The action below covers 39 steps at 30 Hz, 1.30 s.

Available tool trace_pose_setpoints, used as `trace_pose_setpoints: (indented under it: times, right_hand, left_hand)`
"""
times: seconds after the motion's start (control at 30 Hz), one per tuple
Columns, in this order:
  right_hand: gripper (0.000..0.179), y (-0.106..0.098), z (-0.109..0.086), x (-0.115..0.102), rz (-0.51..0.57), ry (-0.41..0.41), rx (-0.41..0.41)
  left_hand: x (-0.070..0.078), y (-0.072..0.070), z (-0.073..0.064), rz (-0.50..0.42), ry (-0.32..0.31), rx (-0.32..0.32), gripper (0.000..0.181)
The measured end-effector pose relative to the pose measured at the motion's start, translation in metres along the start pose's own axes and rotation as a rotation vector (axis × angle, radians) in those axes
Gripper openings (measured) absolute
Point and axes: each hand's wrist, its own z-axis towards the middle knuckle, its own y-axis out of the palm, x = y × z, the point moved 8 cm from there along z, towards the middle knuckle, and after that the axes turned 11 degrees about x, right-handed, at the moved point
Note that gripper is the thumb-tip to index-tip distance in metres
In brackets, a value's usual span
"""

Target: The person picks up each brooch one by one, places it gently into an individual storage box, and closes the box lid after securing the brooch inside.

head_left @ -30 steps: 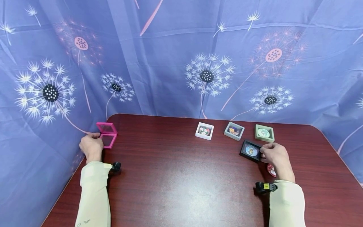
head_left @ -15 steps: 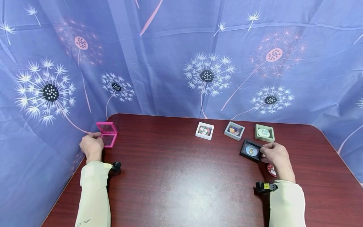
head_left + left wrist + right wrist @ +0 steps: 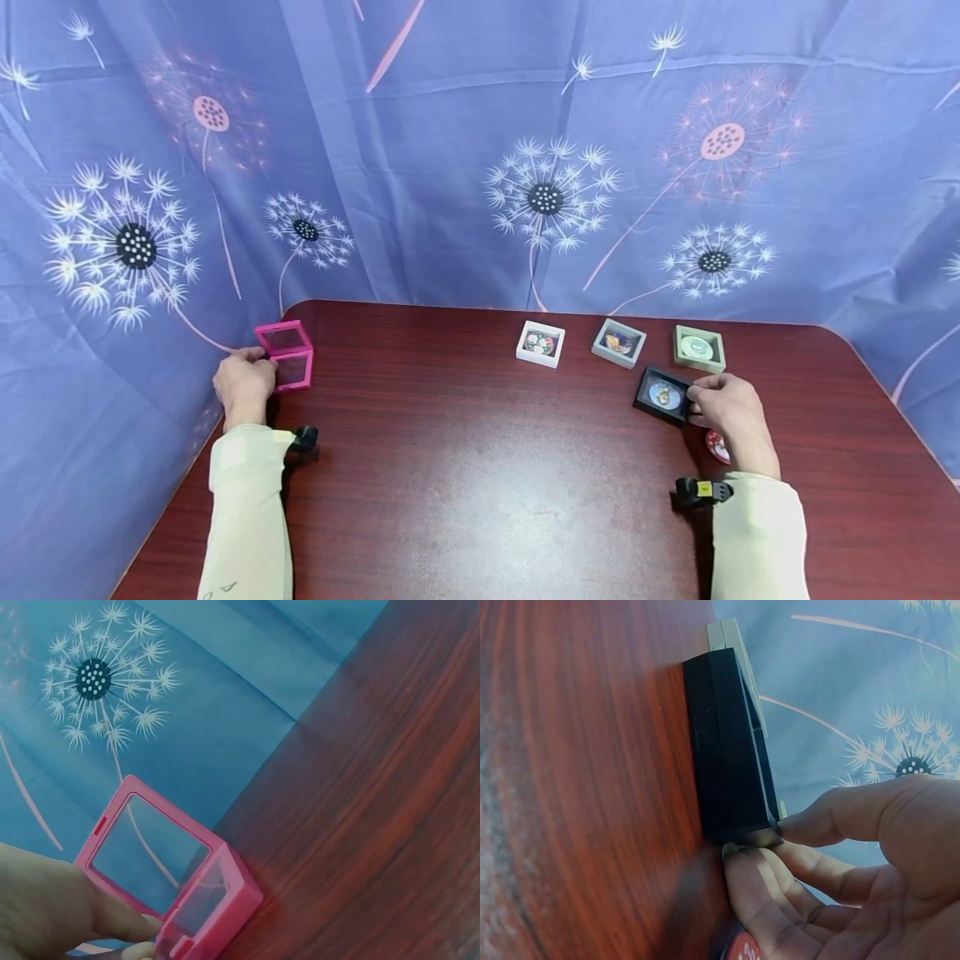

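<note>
At the table's far left, my left hand [image 3: 243,385] pinches the near-left edge of a pink hinged display frame [image 3: 291,353]. Its two halves stand apart, the lid tilted up at the back. In the left wrist view the pink frame [image 3: 238,904] shows clear film windows with nothing between them. On the right, my right hand [image 3: 731,417] holds the right end of a closed black display frame [image 3: 657,416] between thumb and fingers. A round picture badge shows inside it. The right wrist view has the black frame [image 3: 727,750] side-on, close to the tabletop.
A red round badge [image 3: 717,446] lies partly hidden beneath my right hand. Along the back stand a white frame [image 3: 537,362], a grey frame [image 3: 615,360] and a green frame [image 3: 699,366], each with a round badge inside. Patterned blue cloth [image 3: 435,192] borders the table.
The pink frame has turned slightly, its lower half swinging a little to the right under my left hand. My right hand and the black frame stay in place.
</note>
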Motion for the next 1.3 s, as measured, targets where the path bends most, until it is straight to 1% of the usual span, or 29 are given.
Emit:
trace_pose_setpoints:
  times: [0.07,0.2,0.33,0.43,0.6,0.73,0.87,0.97,1.13,1.3]
  right_hand:
    - [0.037,0.0,0.0,0.0,-0.001,0.003,-0.002]
    - [0.038,-0.001,0.001,-0.002,-0.002,-0.004,0.0]
    - [0.038,-0.001,0.0,-0.003,-0.009,-0.024,0.002]
    - [0.039,-0.001,0.0,-0.004,-0.008,-0.029,-0.001]
    - [0.038,-0.001,-0.001,-0.003,0.001,-0.021,-0.001]
    - [0.038,-0.001,-0.001,-0.002,-0.001,-0.016,0.0]
    - [0.037,-0.001,-0.001,-0.001,0.0,-0.009,0.003]
    - [0.038,0.0,-0.001,-0.001,0.001,-0.012,0.008]
    - [0.038,0.0,-0.001,-0.001,0.005,-0.019,0.011]
    - [0.038,0.0,-0.001,-0.001,0.003,-0.025,0.012]
  left_hand:
    - [0.002,0.001,-0.001,-0.039,0.014,0.015,0.042]
    - [0.008,0.0,-0.001,-0.15,0.053,0.07,0.046]
    - [0.012,-0.002,-0.001,-0.237,0.068,0.116,0.046]
    - [0.013,-0.003,-0.002,-0.273,0.062,0.136,0.04]
    - [0.014,-0.005,-0.004,-0.263,0.061,0.163,0.032]
    - [0.014,-0.003,-0.005,-0.282,0.057,0.145,0.032]
    - [0.016,0.002,-0.005,-0.357,0.039,0.108,0.032]
    - [0.017,0.005,-0.006,-0.385,0.031,0.09,0.032]
    - [0.019,0.008,-0.007,-0.393,0.041,0.075,0.032]
    - [0.02,0.012,-0.008,-0.407,0.033,0.054,0.032]
